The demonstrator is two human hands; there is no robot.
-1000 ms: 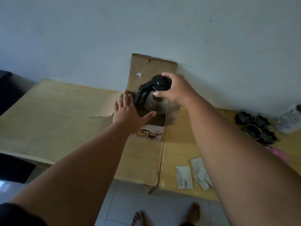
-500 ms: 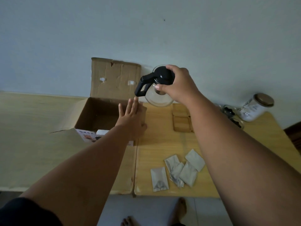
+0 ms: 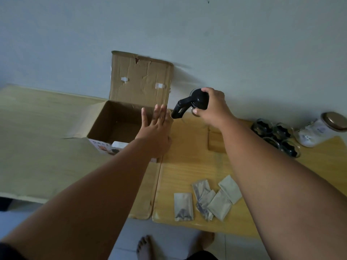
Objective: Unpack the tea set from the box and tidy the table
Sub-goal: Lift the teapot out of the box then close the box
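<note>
An open cardboard box stands on the table with its back flap upright against the wall. My left hand lies flat with fingers spread on the box's right edge. To the right of the box, my right hand grips the black lid of a glass teapot, whose black handle points left toward the box. The pot's glass body is mostly hidden behind my hand. A white item lies inside the box at its near side.
Several foil tea sachets lie near the wooden table's front edge. A small wooden tray sits under my right forearm. Glass cups with black handles and a lidded jar stand at the right. My bare feet show below.
My right hand has carried the teapot out of the box and rightward, lowering it toward the table beside the box. My left hand stays on the box's right edge.
</note>
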